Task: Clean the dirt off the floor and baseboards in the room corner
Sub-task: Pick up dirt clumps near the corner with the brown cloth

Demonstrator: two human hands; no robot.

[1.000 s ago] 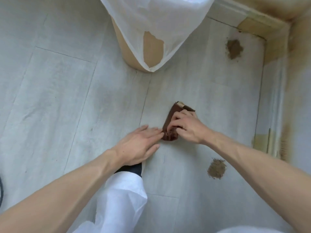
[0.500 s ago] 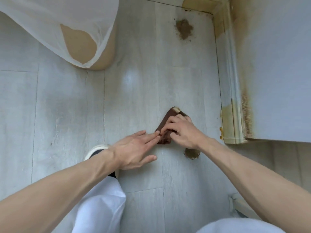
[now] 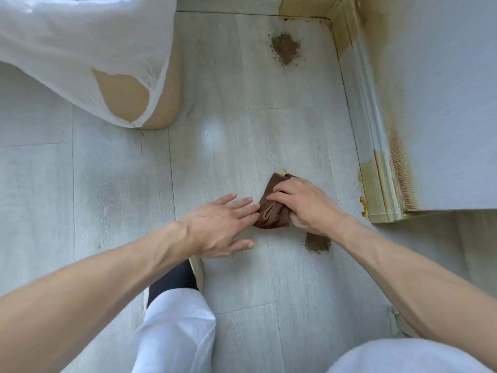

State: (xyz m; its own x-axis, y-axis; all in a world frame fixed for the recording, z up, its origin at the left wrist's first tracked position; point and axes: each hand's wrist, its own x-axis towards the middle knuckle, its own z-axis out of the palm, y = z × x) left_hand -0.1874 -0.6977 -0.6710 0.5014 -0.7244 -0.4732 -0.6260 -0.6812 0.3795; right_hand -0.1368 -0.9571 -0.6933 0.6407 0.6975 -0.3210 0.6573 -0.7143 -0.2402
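A folded brown cloth (image 3: 270, 214) lies on the pale wood-grain floor (image 3: 242, 125). My right hand (image 3: 304, 204) grips it with curled fingers. My left hand (image 3: 223, 224) lies flat beside it, straight fingertips touching the cloth's left edge. One pile of brown dirt (image 3: 285, 49) sits near the room corner. A second dirt patch (image 3: 317, 243) lies just below my right wrist, partly hidden by it. The baseboard (image 3: 376, 146) along the right wall carries yellow-brown stains, as does the corner baseboard (image 3: 304, 6).
A tan bin with a torn white bag (image 3: 80, 55) draped over it stands at the upper left. My white trouser knees (image 3: 174, 332) and a dark sock with a shoe (image 3: 183, 275) fill the bottom. The white wall (image 3: 443, 103) ends in an outer corner at right.
The view has swung, so the bin and corner shifted in frame. My hands stay at the cloth, the right still gripping it, the left fingers still at its edge.
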